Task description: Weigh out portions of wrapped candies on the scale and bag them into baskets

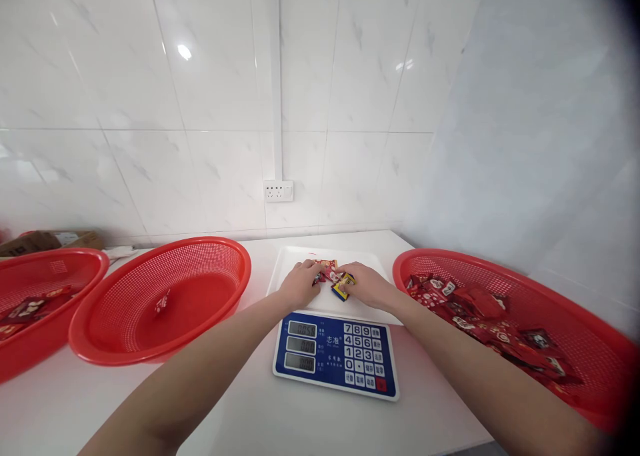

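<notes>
Both hands are over the white tray [287, 261] of a digital scale, whose blue keypad panel [330, 356] faces me. My left hand [301, 284] curls its fingers round the left side of a small heap of snack packets; what lies under its fingertips is partly hidden. Red-patterned packets [327, 267] show between the two hands. On the right, my right hand [365, 284] has its fingers closed on a small yellow and blue packet [341, 289]. The top display of the scale seems to read 0.058.
A red plastic basket [500, 269] with many red packets stands at the right. Left of the scale is another red basket [200, 243] with one small packet inside. A third red basket [95, 259] holds packets at the far left, before a cardboard box [35, 244]. A wall socket [279, 191] is behind.
</notes>
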Motion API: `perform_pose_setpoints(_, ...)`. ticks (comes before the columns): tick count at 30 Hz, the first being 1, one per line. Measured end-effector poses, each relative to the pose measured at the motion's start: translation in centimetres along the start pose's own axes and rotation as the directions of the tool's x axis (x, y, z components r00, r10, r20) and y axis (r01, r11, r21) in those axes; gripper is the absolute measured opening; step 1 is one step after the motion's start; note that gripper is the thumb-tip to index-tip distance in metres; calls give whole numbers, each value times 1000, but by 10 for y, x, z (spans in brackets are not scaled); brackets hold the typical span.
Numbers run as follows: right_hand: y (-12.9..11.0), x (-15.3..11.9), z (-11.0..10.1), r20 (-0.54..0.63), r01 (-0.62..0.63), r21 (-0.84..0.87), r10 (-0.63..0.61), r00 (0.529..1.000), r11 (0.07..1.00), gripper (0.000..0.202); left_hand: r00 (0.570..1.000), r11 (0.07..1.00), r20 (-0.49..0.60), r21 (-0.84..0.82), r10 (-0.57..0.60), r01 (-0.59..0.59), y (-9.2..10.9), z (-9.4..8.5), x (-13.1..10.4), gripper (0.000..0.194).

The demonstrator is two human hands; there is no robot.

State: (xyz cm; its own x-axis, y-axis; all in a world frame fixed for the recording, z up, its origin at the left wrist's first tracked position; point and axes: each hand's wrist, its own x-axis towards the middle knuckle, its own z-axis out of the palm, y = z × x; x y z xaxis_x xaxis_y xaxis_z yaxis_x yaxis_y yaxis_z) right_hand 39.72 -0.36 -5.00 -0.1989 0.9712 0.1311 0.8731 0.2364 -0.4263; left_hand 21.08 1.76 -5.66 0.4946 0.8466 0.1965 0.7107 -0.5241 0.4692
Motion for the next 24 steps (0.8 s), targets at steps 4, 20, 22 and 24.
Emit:
perform_pose_setpoints(4,-3,1,-1,-42,-42,22,43,998,999,32,992,992,-86,-96,-88,80,-1,1,1,32)
perform_pose_setpoints(20,-51,-3,-16,-93,66,661,-5,996,747,42,986,856,32,-492,-164,159,14,-45,-12,40)
perform_pose_setpoints(22,-46,-2,-16,-98,78,534,-30,995,842,45,980,882,-41,-445,-195,156,6,-64,-21,39)
perform_pose_setpoints(24,-37,3,-12,-115,95,316,-61,992,944,48,959,924,-156,-340,-237,173,-8,-88,-33,36)
